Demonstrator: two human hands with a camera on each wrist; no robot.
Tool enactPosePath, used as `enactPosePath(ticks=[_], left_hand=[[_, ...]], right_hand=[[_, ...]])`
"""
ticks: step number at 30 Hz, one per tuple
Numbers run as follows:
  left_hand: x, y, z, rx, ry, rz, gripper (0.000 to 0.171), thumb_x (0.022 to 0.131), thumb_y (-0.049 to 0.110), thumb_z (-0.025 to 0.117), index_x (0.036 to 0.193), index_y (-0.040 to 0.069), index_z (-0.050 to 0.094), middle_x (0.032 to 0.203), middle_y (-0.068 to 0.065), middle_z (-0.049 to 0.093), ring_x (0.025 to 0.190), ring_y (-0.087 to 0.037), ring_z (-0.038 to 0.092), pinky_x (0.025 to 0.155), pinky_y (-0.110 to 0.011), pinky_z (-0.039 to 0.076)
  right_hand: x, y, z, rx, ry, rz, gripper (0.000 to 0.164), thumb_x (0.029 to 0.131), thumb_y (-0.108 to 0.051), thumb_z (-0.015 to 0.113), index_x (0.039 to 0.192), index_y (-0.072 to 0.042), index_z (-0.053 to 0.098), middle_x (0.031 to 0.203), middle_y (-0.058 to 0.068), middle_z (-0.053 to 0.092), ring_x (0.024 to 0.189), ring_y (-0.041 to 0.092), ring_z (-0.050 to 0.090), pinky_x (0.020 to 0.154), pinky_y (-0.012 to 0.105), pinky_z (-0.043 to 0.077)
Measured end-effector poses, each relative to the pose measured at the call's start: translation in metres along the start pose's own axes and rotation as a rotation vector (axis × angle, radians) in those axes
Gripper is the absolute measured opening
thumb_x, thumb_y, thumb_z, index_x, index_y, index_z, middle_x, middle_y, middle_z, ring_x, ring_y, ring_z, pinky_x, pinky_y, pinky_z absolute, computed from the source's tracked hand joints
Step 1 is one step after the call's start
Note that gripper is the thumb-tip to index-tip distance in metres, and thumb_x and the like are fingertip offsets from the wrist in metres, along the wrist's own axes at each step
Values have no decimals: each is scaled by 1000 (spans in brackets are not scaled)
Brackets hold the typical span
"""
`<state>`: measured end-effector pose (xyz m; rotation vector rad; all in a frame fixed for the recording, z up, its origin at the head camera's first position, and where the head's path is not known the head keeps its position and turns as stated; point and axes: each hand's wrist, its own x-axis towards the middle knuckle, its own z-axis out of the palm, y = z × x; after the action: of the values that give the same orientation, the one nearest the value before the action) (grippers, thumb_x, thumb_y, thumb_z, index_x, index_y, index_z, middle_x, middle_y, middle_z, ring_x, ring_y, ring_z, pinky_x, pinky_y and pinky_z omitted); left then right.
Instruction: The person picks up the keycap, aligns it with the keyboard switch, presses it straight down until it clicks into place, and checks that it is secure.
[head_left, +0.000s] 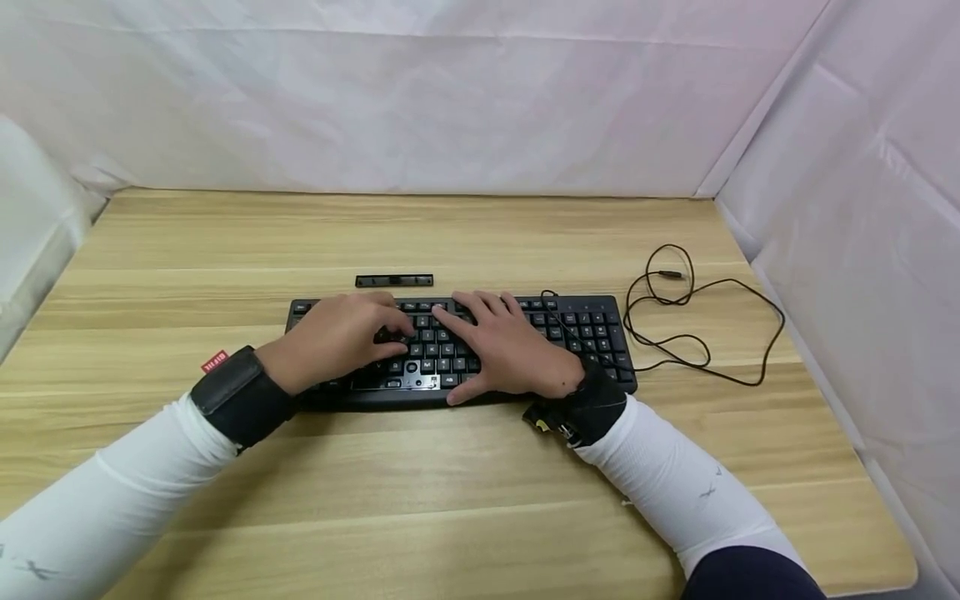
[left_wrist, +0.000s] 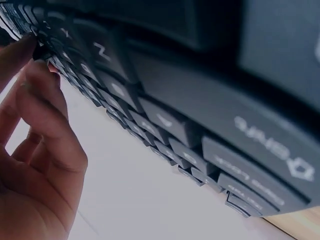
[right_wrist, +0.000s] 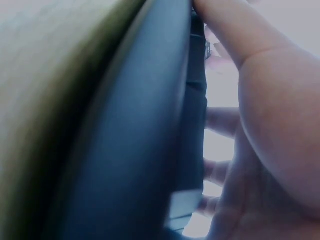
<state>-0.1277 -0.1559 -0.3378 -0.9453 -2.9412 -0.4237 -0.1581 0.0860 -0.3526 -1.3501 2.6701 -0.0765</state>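
Observation:
A black keyboard [head_left: 596, 332] lies flat on the wooden table. My left hand [head_left: 341, 333] is over its left-middle part, thumb and fingertips curled together low over the keys. In the left wrist view they pinch a small black keycap [left_wrist: 42, 51], mostly hidden by the fingers. Spread across the keyboard's middle, my right hand [head_left: 517, 348] rests with its fingers toward the back edge and its thumb at the front edge. Bare shiny base [head_left: 422, 382] shows in the front row. Behind the keyboard lies a long black spacebar cap [head_left: 394, 281], hollow side up.
The keyboard's black cable [head_left: 738, 379] lies in loose loops on the right of the table, with its plug [head_left: 670, 274] among them. White cloth [head_left: 420, 108] hangs behind the table and along both sides. Black straps [head_left: 243, 396] wrap both wrists.

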Motion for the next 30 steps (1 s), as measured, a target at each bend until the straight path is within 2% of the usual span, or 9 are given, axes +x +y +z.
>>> enactPosePath(ticks=[11, 21, 30], left_hand=[[-4, 5, -1, -11, -4, 7, 19, 79, 25, 73, 97, 18, 73, 95, 0, 64, 70, -8, 56, 59, -33, 53], [-7, 14, 3, -34, -26, 125, 18, 78, 19, 72, 96, 19, 72, 98, 3, 66, 68, -7, 56, 56, -32, 53], [-8, 11, 6, -18, -13, 168, 19, 77, 18, 73, 96, 18, 73, 95, 3, 66, 74, -6, 58, 60, -34, 55]], right_hand=[[0, 0, 1, -1, -1, 2, 111, 65, -81, 54, 152, -22, 18, 153, 14, 19, 135, 30, 15, 108, 60, 18], [-1, 1, 0, 11, -8, 4, 111, 65, -81, 55, 152, -22, 17, 154, 14, 17, 136, 30, 14, 108, 60, 17], [0, 1, 0, 14, -7, -5, 111, 65, -81, 53, 152, -22, 16, 154, 14, 17, 136, 31, 13, 108, 60, 17]])
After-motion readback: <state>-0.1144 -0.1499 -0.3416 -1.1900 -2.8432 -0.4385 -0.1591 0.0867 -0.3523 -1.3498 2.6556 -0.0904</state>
